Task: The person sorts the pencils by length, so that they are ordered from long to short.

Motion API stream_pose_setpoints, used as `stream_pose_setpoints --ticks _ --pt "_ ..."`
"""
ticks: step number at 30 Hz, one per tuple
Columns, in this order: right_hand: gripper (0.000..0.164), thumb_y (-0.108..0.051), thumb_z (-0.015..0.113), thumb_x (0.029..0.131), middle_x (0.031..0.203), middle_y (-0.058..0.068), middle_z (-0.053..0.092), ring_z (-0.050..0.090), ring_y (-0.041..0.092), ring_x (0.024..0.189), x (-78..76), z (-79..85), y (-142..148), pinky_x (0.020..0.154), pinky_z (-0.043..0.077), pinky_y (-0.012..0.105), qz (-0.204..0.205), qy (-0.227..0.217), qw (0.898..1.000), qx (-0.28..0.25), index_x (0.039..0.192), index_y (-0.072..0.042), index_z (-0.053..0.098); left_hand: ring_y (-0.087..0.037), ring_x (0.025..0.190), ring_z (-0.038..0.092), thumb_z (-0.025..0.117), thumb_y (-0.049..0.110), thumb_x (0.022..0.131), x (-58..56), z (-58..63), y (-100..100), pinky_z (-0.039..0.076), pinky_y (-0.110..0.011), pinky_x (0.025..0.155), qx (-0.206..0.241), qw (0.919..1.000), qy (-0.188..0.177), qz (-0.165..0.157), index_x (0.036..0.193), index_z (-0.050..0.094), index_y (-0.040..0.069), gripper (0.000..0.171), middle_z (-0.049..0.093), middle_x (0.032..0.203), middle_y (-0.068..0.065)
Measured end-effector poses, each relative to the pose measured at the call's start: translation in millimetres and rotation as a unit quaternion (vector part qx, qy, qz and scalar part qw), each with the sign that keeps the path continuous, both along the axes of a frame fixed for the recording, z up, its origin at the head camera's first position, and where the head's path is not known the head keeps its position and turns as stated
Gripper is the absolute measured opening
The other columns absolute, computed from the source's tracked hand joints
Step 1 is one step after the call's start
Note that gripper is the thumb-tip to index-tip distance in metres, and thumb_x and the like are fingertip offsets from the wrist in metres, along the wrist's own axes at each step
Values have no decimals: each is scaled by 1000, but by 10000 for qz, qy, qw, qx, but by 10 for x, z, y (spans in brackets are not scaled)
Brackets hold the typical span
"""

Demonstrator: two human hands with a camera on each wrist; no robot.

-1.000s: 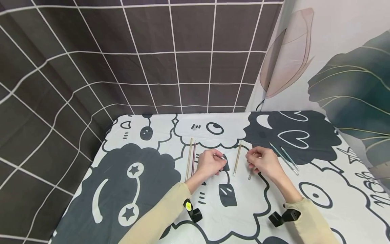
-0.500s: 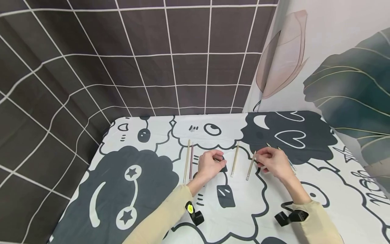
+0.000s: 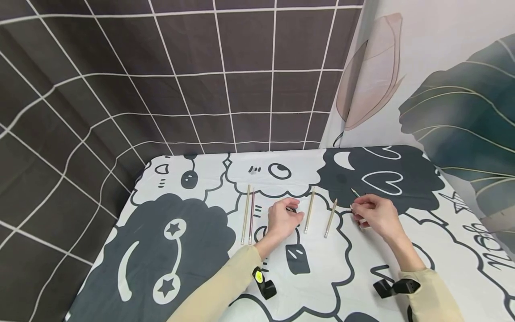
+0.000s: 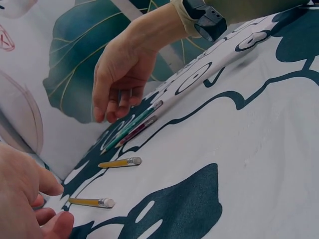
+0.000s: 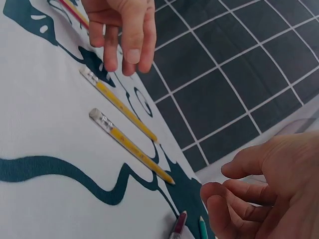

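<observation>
On the cloth [image 3: 209, 223] at left, a pair of pencils [image 3: 246, 214] near a loose, empty left hand [image 3: 283, 218]; midway, two yellow pencils [image 5: 133, 147]; at right, below a relaxed right hand [image 3: 377, 215] holding nothing, dark red pencil [image 4: 135, 132] and green pencil [image 4: 128, 130]: best to pinch just one, mid-shaft.

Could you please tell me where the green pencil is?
In the left wrist view, the green pencil is left of centre, beside the dark red pencil and below the right hand.

Head view looks down across the desk [image 3: 322, 279]; the closer, inward-facing wrist views share two yellow pencils [image 5: 135, 150].
</observation>
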State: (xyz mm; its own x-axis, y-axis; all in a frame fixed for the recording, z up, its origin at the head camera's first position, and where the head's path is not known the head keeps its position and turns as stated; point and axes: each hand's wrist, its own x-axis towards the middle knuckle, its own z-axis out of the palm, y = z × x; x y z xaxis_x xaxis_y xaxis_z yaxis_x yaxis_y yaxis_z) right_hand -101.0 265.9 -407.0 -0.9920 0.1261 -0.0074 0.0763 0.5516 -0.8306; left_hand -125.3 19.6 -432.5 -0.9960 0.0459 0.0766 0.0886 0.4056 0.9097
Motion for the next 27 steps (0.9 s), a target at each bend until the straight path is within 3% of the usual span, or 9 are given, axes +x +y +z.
stream_pose_setpoints --ticks 11,27 --pt "26 -7 63 94 86 17 71 66 9 66 5 -30 151 55 55 28 -251 110 9995 184 111 12 63 -2 68 65 79 -1 77 6 -28 98 50 -22 71 7 10000 -86 -3 100 75 4 24 70 88 -4" --pt "24 -5 62 92 78 15 69 64 12 60 -12 -63 290 51 54 27 -442 254 9980 369 107 13 64 -3 66 64 78 1 75 -33 -53 168 49 -21 70 -212 9996 169 42 99 76 4 24 72 87 -4"
